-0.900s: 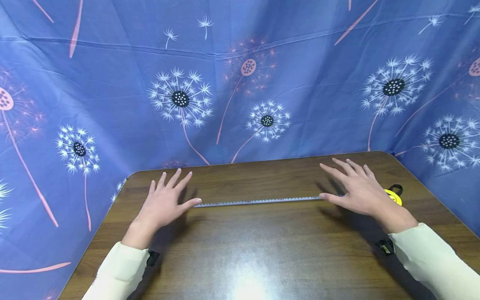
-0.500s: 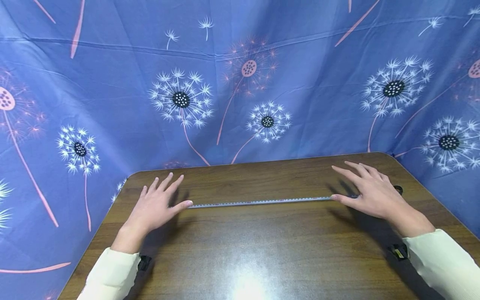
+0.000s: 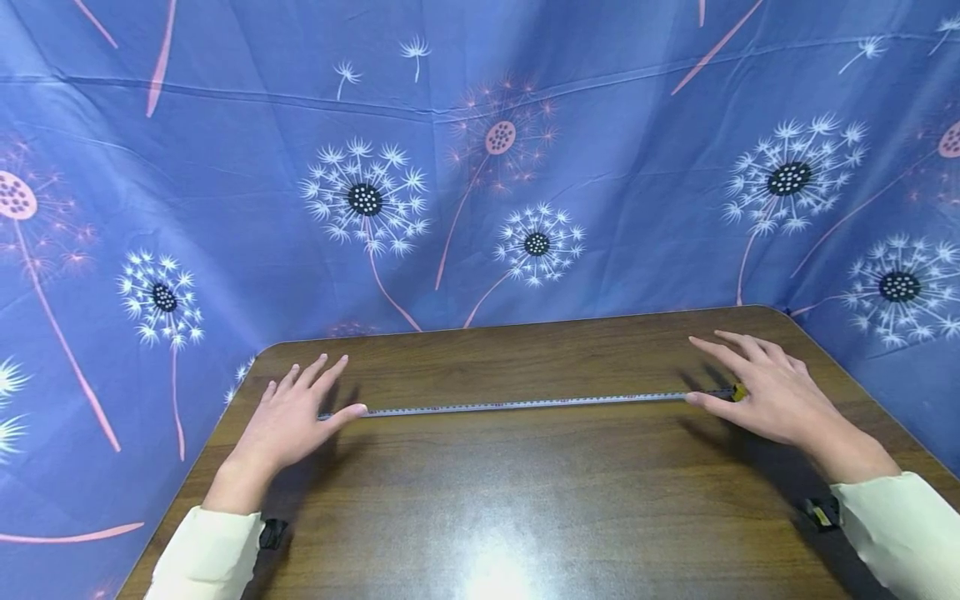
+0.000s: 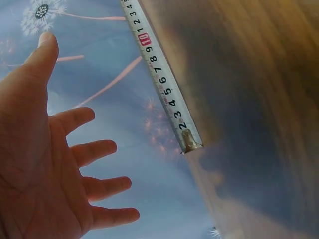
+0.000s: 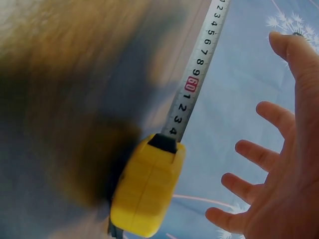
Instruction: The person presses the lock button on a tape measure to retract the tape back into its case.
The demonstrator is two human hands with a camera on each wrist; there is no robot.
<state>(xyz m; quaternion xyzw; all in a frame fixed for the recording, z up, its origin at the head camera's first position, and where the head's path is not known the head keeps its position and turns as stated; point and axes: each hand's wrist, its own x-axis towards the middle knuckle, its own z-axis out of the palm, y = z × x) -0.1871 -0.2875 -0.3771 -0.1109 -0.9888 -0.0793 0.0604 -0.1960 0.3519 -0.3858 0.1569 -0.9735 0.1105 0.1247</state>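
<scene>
Basically, one tape measure [image 3: 525,405] laid out across the tabletop [image 3: 480,475], pulled long, roughly parallel to the far edge. Metal blade [image 4: 162,82] runs between the two hands, numbers and red-boxed marks facing up. End hook [image 4: 189,143] is by the left hand [image 3: 281,425]; yellow case [image 5: 148,186] by the right hand [image 3: 783,402], with a bit of yellow showing past the thumb in the head view.

Left hand: fingers and thumb spread apart, palm toward the tape, just beside the hook end; wrist view shows a gap between hand and blade. Right hand: same, digits apart, gap to the case in its wrist view. In the head view both thumb tips overlap the blade; hands look raised off the wood, though height is hard to judge from there.

Case has a black mouth where the blade comes out, plus a dark strap [image 5: 116,232] at its far end.

Rest: pale sleeves [image 3: 206,557] on both arms, small black devices [image 3: 272,533] under the wrists, blue dandelion-print cloth [image 3: 637,225] behind the tabletop, bright glare on the near wood.
</scene>
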